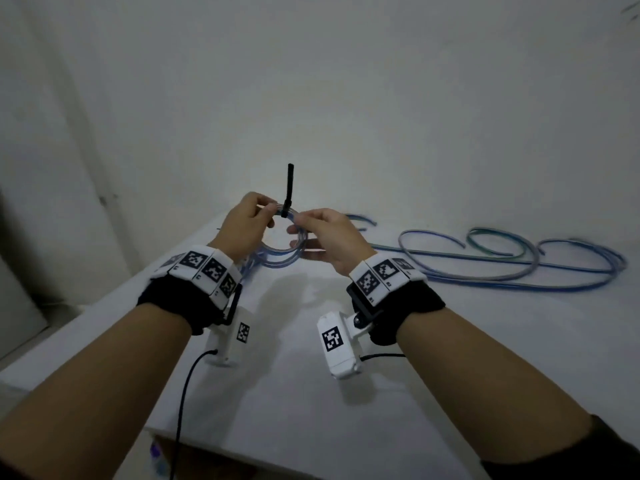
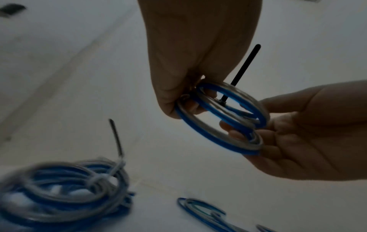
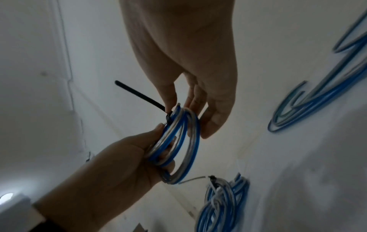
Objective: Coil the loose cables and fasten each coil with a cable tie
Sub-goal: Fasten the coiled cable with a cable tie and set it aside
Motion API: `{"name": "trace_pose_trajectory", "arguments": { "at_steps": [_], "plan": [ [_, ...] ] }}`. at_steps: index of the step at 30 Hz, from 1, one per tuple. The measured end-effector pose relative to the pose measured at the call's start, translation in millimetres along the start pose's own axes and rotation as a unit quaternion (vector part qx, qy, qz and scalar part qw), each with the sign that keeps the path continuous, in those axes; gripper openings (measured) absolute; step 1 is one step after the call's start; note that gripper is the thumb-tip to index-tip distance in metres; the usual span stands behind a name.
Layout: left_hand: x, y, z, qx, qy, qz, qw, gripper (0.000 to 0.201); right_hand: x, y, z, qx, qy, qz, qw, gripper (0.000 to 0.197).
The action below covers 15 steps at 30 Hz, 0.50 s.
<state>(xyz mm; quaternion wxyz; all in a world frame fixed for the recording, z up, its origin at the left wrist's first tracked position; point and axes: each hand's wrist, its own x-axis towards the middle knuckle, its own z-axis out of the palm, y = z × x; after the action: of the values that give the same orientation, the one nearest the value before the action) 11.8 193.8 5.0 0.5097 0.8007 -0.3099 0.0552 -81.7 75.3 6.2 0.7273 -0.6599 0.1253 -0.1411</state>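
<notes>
Blue-and-clear cable coil [image 1: 282, 242] sat in the middle of the head view, held in the air above the white table [image 1: 346, 393] between both hands. A black cable tie [image 1: 288, 188] was looped round the coil's top strands, its free tail standing straight up against the wall. The left hand [image 1: 244, 225] pinched the upper left of the coil with curled fingers, just beside the tie's head. The right hand [image 1: 330, 239] gripped the coil's right side, thumb on top and fingers curled underneath, as the left wrist view showed.

At the lower left of the left wrist view, a finished coil [image 2: 63, 193] of the same cable lay on the table, blurred, with its own tie tail [image 2: 116, 138] sticking up. Loose cables [image 1: 502, 261] in blue, grey and green sprawled in open loops along the wall at the right of the head view, well apart from the hands. White marker-covered wristbands with small cameras [image 1: 339, 348] hung under both wrists, and a black lead [image 1: 183, 403] trailed from the left one off the table's near edge.
</notes>
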Motion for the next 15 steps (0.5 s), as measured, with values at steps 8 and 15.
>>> {"name": "trace_pose_trajectory", "arguments": {
  "at_steps": [8,15],
  "plan": [
    [4.7,-64.1,-76.4,0.081,-0.058,-0.167,0.981,0.015,30.5,35.3,84.5,-0.152,-0.045,0.071,0.985,0.011],
    [6.4,-100.0,-88.7,0.156,-0.124,-0.231,0.952,0.030,55.9,64.9,111.5,-0.245,-0.072,0.096,0.962,0.020]
  ]
}}
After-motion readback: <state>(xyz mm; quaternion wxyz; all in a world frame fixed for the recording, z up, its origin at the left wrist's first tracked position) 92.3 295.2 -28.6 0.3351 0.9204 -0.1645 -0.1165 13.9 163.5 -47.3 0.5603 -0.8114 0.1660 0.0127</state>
